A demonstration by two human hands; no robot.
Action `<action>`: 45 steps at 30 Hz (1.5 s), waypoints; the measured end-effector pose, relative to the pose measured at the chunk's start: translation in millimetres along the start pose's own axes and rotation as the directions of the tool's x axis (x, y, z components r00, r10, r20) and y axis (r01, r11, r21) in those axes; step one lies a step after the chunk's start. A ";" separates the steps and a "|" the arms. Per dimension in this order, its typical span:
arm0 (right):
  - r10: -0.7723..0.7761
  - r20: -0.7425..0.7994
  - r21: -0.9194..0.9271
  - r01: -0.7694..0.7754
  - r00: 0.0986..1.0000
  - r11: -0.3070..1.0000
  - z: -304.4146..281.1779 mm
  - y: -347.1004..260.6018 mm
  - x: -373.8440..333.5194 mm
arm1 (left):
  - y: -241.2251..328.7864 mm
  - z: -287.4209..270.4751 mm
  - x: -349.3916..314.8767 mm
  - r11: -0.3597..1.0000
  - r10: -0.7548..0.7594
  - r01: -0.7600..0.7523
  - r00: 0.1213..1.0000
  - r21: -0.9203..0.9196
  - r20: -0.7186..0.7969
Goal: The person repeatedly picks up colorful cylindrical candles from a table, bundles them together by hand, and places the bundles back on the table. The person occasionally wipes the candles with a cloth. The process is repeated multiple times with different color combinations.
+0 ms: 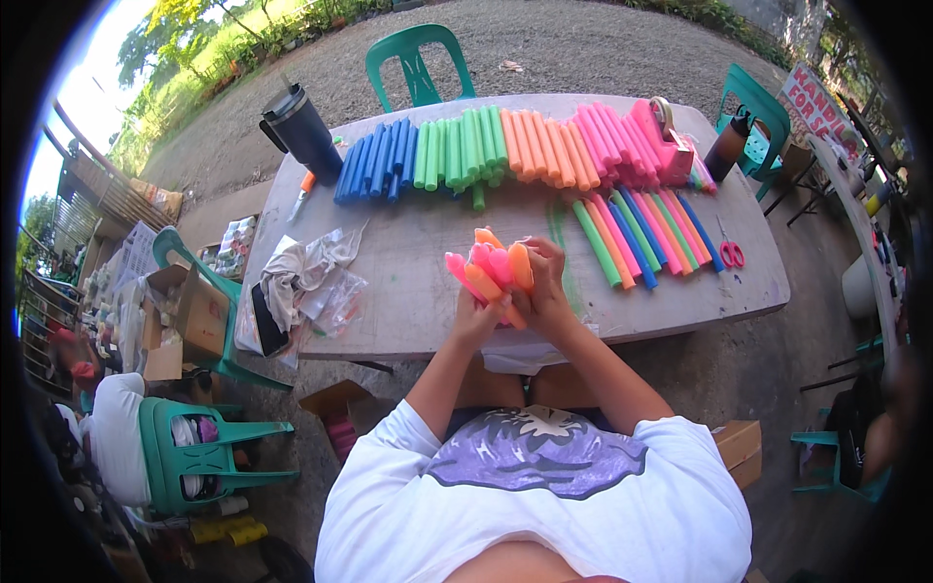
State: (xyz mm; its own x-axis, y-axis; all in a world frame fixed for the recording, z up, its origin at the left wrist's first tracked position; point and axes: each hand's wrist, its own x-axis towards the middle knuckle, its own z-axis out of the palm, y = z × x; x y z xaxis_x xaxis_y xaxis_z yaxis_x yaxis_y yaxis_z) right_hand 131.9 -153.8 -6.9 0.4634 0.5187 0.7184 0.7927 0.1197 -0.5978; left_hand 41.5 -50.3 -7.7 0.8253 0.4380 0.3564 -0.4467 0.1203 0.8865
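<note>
“Scuffed tabletop (408, 253); what's held at its near edge?”

“Pink and orange candles (486, 280), bunched together; left hand (474, 319) and right hand (547, 284) both curl closed round them, though how firmly is hard to see.”

“What might go wrong?”

“Uneven tips suggest one could slip out if the squeeze loosens. Farther on, a bump could roll the mixed-colour row (655, 233); behind that, the stacked candles (486, 141) could slide, having no visible brace in front.”
</note>
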 end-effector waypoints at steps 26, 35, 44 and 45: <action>0.215 0.320 -0.837 0.169 0.922 0.521 -47.0 21.7 -13.9 | 10.0 1.9 -0.2 0.952 0.187 -0.095 0.932 0.290 -0.309; 0.141 0.361 -0.615 0.121 0.922 0.779 -18.4 5.3 93.3 | 16.0 -39.3 -8.5 0.846 0.132 0.054 0.943 0.531 -0.306; 0.071 0.450 -0.049 -0.055 0.890 0.997 43.8 -2.7 129.8 | 13.9 -48.5 -11.1 0.915 0.104 0.030 0.947 0.402 -0.306; 0.190 0.554 0.178 -0.338 0.811 0.924 39.9 -17.5 115.9 | 12.6 -49.2 -10.1 0.962 0.090 0.013 0.928 0.274 -0.362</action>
State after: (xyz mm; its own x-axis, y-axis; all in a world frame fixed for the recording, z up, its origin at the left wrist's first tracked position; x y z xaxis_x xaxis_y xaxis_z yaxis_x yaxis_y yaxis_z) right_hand 156.0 -62.0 72.6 0.3068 0.9121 0.2720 0.5058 0.0859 -0.8584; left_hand 10.6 -9.4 -14.6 0.6000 0.7400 0.3039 -0.3241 -0.1225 0.9381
